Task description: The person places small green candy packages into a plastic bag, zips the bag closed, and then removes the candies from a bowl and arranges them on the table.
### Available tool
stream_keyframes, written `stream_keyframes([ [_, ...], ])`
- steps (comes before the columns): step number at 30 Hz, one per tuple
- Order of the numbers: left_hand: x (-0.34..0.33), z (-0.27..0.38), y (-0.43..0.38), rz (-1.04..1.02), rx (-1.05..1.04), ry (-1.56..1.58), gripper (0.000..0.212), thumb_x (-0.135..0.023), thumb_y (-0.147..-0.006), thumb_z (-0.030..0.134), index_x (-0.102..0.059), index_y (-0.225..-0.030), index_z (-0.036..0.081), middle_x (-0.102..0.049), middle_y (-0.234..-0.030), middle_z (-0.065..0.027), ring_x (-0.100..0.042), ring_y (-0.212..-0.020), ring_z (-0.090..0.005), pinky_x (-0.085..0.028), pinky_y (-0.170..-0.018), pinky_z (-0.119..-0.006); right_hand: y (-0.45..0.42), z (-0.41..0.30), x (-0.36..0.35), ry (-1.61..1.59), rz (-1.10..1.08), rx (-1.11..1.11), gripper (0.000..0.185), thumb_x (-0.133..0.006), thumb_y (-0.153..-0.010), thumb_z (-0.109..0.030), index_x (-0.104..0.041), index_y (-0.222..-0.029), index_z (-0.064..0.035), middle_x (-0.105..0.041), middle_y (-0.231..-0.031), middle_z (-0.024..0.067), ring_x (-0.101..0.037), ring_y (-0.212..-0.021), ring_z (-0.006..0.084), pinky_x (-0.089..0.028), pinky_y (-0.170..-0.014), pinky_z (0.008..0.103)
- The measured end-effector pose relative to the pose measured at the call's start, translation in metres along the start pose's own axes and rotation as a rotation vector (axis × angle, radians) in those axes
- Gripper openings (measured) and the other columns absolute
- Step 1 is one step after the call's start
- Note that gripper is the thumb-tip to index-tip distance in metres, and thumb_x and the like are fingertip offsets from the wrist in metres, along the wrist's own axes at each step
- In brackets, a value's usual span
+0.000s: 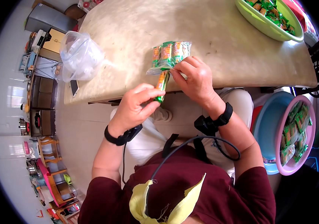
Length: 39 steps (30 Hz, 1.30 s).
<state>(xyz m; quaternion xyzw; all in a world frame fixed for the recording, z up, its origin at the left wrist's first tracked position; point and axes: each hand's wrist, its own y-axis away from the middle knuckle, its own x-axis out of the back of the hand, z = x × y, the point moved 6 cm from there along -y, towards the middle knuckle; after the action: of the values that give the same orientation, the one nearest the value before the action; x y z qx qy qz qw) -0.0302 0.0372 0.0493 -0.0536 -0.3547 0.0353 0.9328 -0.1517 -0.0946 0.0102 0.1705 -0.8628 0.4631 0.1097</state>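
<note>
A clear zip bag point(171, 54) with several green-and-orange snack packets lies on the table near its front edge, its opening towards me. My right hand point(194, 77) pinches the bag's mouth at the right side. One green-and-orange packet point(161, 84) is held by its lower end in the fingers of my left hand point(138, 105), its upper end at the bag's opening. Whether that end is inside the bag is hard to tell.
A light green basin point(270, 30) with many small packets stands at the table's back right. A pile of clear plastic bags point(81, 58) and a phone point(74, 87) lie at the left. Right of my legs are a blue basin point(265, 131) and a pink basin point(281, 142) holding filled bags.
</note>
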Motion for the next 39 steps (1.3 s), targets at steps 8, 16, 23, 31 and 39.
stream_keyframes([
  [8,-0.002,-0.016,-0.024,0.129,-0.024,-0.076,0.029,-0.066,-0.084,-0.005,-0.068,-0.111,0.004,-0.064,-0.099,-0.0076,-0.059,-0.073,-0.0123,-0.048,-0.064,-0.023,0.003,-0.005,-0.003,0.003,-0.057,0.086,0.015,-0.077,-0.070,-0.006,-0.062,-0.074,-0.0080,-0.057,-0.072,0.0061,-0.057,-0.067,0.0272,-0.047,-0.058,0.0384],
  [16,0.000,-0.024,-0.036,0.350,0.043,-0.356,0.028,-0.074,-0.079,0.006,-0.065,-0.106,0.009,-0.063,-0.080,-0.0082,-0.062,-0.067,-0.0252,-0.050,-0.060,-0.036,0.005,-0.006,-0.002,-0.017,-0.070,0.099,0.018,-0.078,-0.069,-0.007,-0.060,-0.072,-0.0085,-0.055,-0.071,0.0055,-0.056,-0.065,0.0263,-0.047,-0.056,0.0383],
  [23,0.004,-0.010,-0.056,0.543,-0.135,-0.690,0.032,-0.079,-0.072,0.008,-0.064,-0.100,0.008,-0.060,-0.083,-0.0051,-0.062,-0.078,-0.0258,-0.048,-0.069,-0.041,0.007,-0.006,-0.001,-0.019,-0.085,0.105,0.018,-0.078,-0.069,-0.007,-0.060,-0.072,-0.0084,-0.055,-0.072,0.0057,-0.056,-0.066,0.0260,-0.048,-0.057,0.0375],
  [31,0.003,-0.042,-0.069,0.401,-0.031,-0.589,0.021,-0.074,-0.074,0.000,-0.064,-0.091,0.005,-0.064,-0.087,-0.0109,-0.064,-0.076,-0.0289,-0.051,-0.064,-0.039,0.010,-0.005,0.000,-0.035,-0.089,0.103,0.013,-0.072,-0.069,-0.007,-0.061,-0.075,-0.0105,-0.056,-0.076,0.0040,-0.055,-0.068,0.0247,-0.049,-0.058,0.0366],
  [39,-0.003,-0.048,-0.066,0.409,0.046,-0.578,0.014,-0.069,-0.080,-0.001,-0.063,-0.089,0.008,-0.061,-0.085,-0.0097,-0.062,-0.073,-0.0317,-0.050,-0.062,-0.041,0.017,-0.003,0.007,0.012,-0.136,0.057,0.013,-0.068,-0.070,-0.003,-0.061,-0.079,-0.0101,-0.054,-0.077,0.0046,-0.055,-0.072,0.0246,-0.050,-0.061,0.0368],
])
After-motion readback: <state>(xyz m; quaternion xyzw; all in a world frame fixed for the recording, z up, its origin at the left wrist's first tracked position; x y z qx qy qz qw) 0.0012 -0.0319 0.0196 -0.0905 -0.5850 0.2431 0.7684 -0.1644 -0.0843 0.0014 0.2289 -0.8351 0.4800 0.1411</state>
